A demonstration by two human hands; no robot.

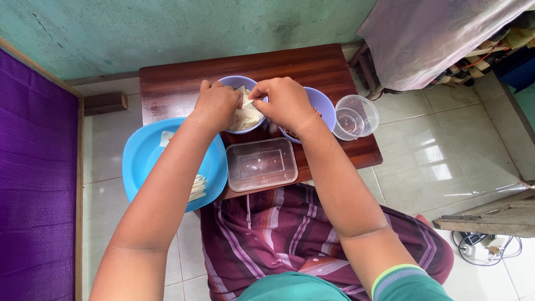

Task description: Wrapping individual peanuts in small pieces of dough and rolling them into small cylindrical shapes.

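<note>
Both hands pinch one pale dough wrapper (pixel 246 114) between thumbs and fingertips, the left hand (pixel 217 106) on its left edge and the right hand (pixel 285 102) on its top corner, holding it over a small purple bowl (pixel 237 82) on the low wooden table (pixel 178 83). Right of that bowl sit a second purple bowl (pixel 325 106) and a clear cup (pixel 356 116); in front lies a clear box (pixel 262 164); left is a blue plate (pixel 145 159). Pulled unevenly, the thin sheet would likely tear. Forearms reach forward, wrists bent down.

Two purple bowls (pixel 241 83) (pixel 323 103), one blue plate (pixel 139 156), two clear containers (pixel 261 164) (pixel 356 116)
</note>
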